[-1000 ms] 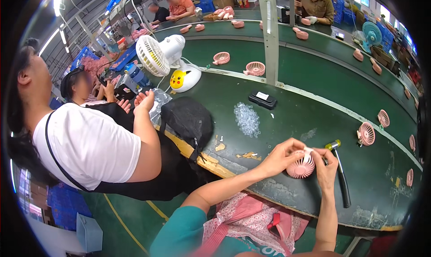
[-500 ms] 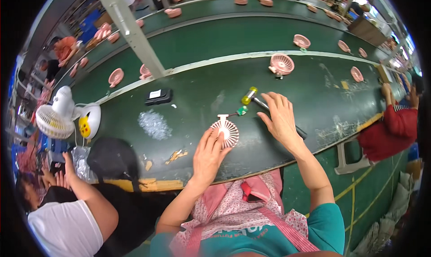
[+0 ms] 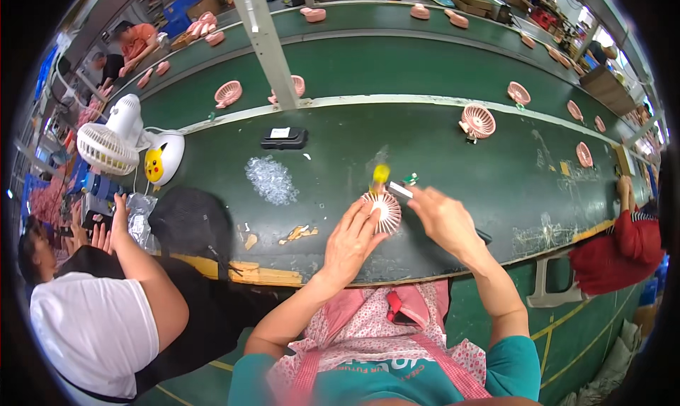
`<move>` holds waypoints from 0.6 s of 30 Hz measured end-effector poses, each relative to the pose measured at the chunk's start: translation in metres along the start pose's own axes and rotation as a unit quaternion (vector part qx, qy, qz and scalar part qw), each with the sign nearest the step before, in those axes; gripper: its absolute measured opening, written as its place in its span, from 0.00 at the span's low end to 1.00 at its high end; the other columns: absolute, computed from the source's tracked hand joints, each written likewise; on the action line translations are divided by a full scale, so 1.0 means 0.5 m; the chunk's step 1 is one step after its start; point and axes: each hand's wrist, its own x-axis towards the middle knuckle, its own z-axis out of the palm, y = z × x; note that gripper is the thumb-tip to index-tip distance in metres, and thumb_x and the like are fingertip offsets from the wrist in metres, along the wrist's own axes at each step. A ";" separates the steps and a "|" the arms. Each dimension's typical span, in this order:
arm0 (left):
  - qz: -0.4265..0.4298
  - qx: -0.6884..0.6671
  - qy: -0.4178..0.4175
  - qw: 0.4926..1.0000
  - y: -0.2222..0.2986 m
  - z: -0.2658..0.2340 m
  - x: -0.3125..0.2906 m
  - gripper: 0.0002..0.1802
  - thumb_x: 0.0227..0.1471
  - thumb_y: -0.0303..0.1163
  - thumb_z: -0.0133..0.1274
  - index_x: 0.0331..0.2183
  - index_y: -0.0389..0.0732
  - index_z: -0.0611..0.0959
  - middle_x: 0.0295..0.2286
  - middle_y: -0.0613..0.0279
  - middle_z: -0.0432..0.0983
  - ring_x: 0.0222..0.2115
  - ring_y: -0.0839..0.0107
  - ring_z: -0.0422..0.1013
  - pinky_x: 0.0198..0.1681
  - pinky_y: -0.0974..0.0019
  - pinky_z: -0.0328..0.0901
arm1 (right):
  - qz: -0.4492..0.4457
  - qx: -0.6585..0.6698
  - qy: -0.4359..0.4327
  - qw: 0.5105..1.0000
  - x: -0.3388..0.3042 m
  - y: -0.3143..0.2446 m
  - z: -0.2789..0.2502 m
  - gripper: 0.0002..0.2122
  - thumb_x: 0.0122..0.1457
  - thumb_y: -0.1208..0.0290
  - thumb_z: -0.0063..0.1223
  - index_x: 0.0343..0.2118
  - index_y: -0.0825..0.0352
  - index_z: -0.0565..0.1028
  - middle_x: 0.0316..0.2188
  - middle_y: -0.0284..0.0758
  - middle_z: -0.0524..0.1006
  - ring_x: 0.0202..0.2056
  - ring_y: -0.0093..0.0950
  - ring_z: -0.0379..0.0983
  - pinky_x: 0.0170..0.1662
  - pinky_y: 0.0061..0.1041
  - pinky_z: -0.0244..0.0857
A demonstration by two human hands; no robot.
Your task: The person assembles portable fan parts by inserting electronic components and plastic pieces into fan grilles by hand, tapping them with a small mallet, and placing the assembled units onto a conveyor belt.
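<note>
My left hand (image 3: pixel 348 237) holds a round pale-pink fan housing (image 3: pixel 386 215) with radial slats down on the workbench, fingers over its left side. My right hand (image 3: pixel 448 223) is closed round the handle of a small mallet (image 3: pixel 401 190). Its yellow head is smeared by motion just over the housing's far end, and whether it touches cannot be told. The dark butt of the handle shows beyond my right hand. A small green circuit board (image 3: pixel 411 178) lies just beyond the mallet shaft.
Left of my hands are a heap of small clear plastic pieces (image 3: pixel 272 181), a black case (image 3: pixel 285 138) and a black cap (image 3: pixel 190 222). A white fan (image 3: pixel 110 147) stands further left. Another pink housing (image 3: pixel 477 121) lies at far right. Co-workers sit on both sides.
My right hand has taken hold of the mallet and brought its head over the housing. My left hand stays on the housing. The whole view has shifted.
</note>
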 end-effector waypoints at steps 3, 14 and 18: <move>-0.004 -0.104 0.022 0.994 -0.028 -0.013 -0.002 0.24 0.43 0.29 0.66 0.45 0.36 0.81 0.44 0.55 0.77 0.50 0.55 0.71 0.51 0.58 0.69 | 0.026 0.057 0.035 0.997 0.024 0.045 0.022 0.11 0.63 0.68 0.51 0.45 0.64 0.78 0.31 0.42 0.77 0.35 0.46 0.76 0.37 0.42 0.70; -0.085 0.100 0.054 0.990 -0.154 -0.052 -0.030 0.07 0.46 0.29 0.63 0.31 0.43 0.82 0.32 0.65 0.74 0.37 0.62 0.68 0.42 0.58 0.60 | -0.124 0.041 0.008 0.991 0.071 0.036 0.048 0.15 0.57 0.76 0.56 0.48 0.68 0.76 0.45 0.41 0.75 0.50 0.41 0.69 0.54 0.37 0.60; -0.116 -0.055 0.083 0.988 -0.122 -0.061 -0.005 0.05 0.49 0.29 0.62 0.30 0.41 0.82 0.30 0.62 0.76 0.37 0.62 0.69 0.42 0.59 0.59 | -0.127 0.066 -0.025 0.989 0.084 0.035 0.080 0.10 0.56 0.76 0.57 0.41 0.68 0.78 0.35 0.39 0.76 0.43 0.40 0.70 0.49 0.37 0.60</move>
